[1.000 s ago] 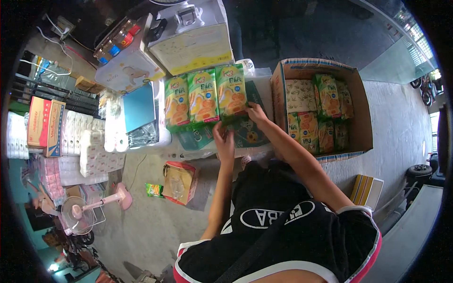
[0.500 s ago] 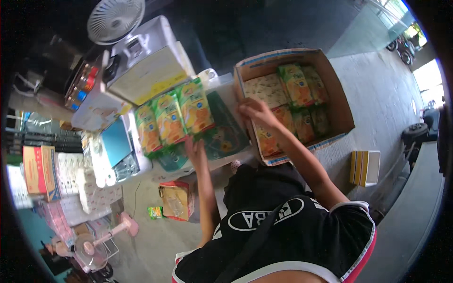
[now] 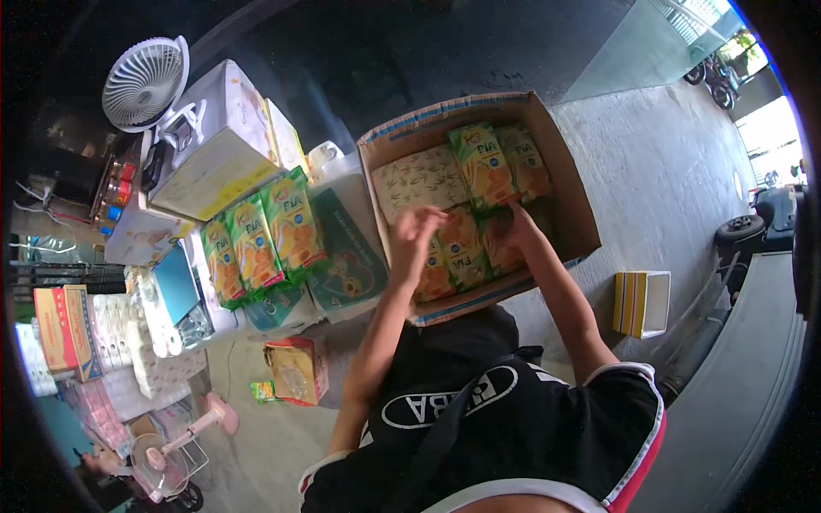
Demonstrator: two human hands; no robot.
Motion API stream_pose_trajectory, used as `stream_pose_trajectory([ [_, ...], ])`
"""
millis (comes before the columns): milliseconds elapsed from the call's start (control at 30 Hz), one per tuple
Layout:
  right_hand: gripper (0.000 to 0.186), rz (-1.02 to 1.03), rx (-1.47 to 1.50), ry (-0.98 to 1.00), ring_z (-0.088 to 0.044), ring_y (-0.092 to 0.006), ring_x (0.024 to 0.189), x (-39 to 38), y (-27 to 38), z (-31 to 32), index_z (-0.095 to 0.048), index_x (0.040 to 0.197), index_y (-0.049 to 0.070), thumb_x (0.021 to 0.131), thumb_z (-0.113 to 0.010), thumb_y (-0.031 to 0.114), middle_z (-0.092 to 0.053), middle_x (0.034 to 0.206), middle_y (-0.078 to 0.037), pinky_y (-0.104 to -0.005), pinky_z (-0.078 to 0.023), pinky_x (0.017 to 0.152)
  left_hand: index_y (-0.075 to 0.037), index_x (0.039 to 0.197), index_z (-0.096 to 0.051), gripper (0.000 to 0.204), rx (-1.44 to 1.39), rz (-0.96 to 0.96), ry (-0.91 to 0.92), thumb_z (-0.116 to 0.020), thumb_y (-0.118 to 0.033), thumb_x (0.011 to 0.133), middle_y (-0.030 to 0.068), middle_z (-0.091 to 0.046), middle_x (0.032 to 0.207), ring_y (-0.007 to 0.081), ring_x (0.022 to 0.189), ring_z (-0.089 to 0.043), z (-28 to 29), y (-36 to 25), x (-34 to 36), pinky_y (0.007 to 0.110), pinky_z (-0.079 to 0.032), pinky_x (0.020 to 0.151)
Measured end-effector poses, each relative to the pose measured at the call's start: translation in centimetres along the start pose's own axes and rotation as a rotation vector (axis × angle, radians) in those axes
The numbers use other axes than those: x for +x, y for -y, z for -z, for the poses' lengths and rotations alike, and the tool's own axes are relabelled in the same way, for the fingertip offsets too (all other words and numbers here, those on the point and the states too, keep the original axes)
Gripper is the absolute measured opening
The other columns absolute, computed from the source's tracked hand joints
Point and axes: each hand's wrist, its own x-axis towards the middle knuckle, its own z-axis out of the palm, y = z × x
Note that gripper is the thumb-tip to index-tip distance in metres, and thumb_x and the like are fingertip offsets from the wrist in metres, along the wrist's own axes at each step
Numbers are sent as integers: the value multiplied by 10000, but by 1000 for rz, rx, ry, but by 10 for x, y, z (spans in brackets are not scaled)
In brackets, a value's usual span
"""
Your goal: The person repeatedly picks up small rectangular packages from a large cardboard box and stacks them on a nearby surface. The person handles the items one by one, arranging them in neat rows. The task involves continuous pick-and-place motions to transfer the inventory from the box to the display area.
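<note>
In front of me a cardboard box (image 3: 560,158) stands with its top open, holding several green and orange snack packets (image 3: 484,167). A beige printed panel (image 3: 419,184) lies in its far left part. Over the near left part of the box hovers my left hand (image 3: 417,235), fingers apart and nothing visible in them. My right hand (image 3: 511,231) reaches down inside, against the packets near the middle; its fingertips are hidden, so its grip does not show. Left of the box, a row of 3 similar packets (image 3: 252,244) leans on the table, out of reach of both hands.
Behind the row are a white carton (image 3: 218,141) and a white fan (image 3: 147,84). A green printed package (image 3: 346,256) lies beside the box. Below the table sit a red-and-brown carton (image 3: 295,369) and a pink fan (image 3: 162,462). A yellow-striped box (image 3: 641,303) is on the floor at right.
My left hand has left the packets on the table and come right, over the box. My right hand has moved from the box's left edge onto the packets inside. The view has shifted right.
</note>
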Motion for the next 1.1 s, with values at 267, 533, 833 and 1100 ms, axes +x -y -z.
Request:
stream_pose_trajectory([
  [267, 348, 154, -182, -23, -560, -217, 743, 94, 2, 72, -534, 1037, 51, 854, -504, 345, -575, 960, -91, -351, -459, 633, -12, 928, -556, 204, 580, 431, 43, -533, -189, 830, 78, -584, 825, 171, 787, -562, -34, 107, 30, 304, -435, 701],
  [533, 234, 650, -892, -150, -501, -123, 707, -27, -18, -66, -624, 863, -19, 874, -479, 164, -573, 762, -56, -277, -398, 632, -44, 1287, -324, 644, 462, 427, 124, -562, -406, 812, 155, -420, 1248, 306, 1139, -427, -22, 78, 22, 414, -327, 968],
  [833, 114, 943, -714, 164, -359, -4, 482, -190, -62, -179, -581, 743, 38, 816, -558, 122, -457, 590, 72, -191, -251, 433, -32, 1378, 9, 889, -41, 120, 96, -604, -331, 809, 155, -465, 1135, 189, 918, -525, -10, -11, -39, 310, -456, 753],
  [1100, 208, 772, -634, 329, -404, -19, 580, -185, -141, -251, -529, 710, 15, 863, -538, 156, -494, 615, 31, -189, -319, 513, 61, 1289, -241, 735, 536, -304, -261, -658, -222, 755, 226, -503, 1132, 302, 1041, -514, 53, -86, -52, 346, -423, 841],
])
